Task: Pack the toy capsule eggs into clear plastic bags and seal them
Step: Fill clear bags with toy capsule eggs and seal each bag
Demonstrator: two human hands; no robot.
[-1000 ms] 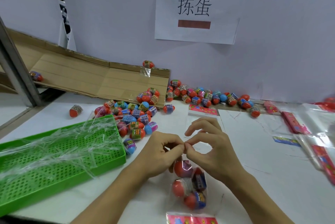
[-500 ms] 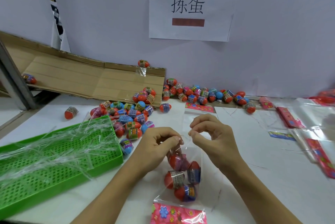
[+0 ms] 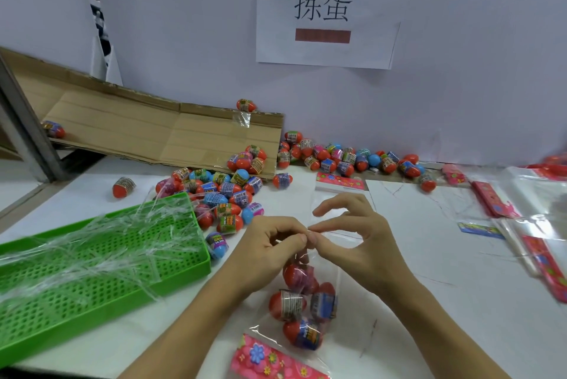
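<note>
A white paper sign (image 3: 325, 19) on the wall is showing the black characters "拣蛋" above a brown bar. The egg labels (image 3: 227, 219) are looking too small and blurred to read.
</note>
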